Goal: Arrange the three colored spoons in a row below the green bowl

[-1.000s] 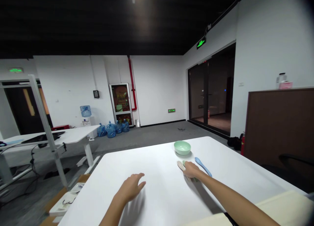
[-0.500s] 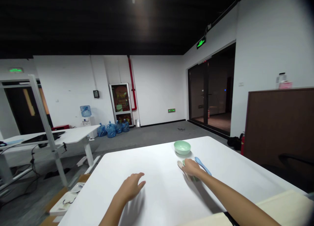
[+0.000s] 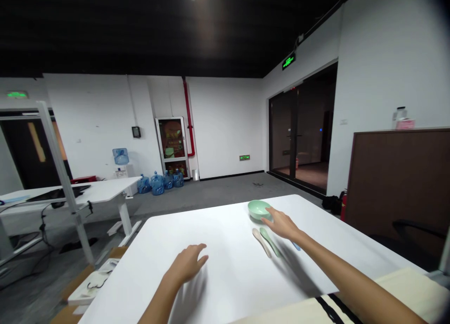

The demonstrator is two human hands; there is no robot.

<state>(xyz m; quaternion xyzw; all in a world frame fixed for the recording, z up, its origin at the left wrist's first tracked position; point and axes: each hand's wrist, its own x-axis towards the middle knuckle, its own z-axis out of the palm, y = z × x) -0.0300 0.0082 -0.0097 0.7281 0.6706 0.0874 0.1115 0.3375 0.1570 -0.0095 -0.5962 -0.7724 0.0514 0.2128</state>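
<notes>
Right hand: open and released, fingers spread and pointing far and left, holding nothing. Its fingertips reach the right rim of the bowl; touching or just beside it, I cannot tell.

Left hand: open and relaxed, fingers lightly curved, palm down, low over the near left part of the desk, holding nothing.

Bowl: pale green, round and upright, near the far edge of the desk.

Spoons: a beige spoon and a green spoon lie side by side just nearer than the bowl, below the right hand and apart from it. The end of a blue spoon shows just past the right forearm.

Desk: white, broad, filling the lower middle of the view.

Room: a second desk stands to the left. Blue water jugs line the far wall. A brown cabinet stands to the right, beside a glass door.
</notes>
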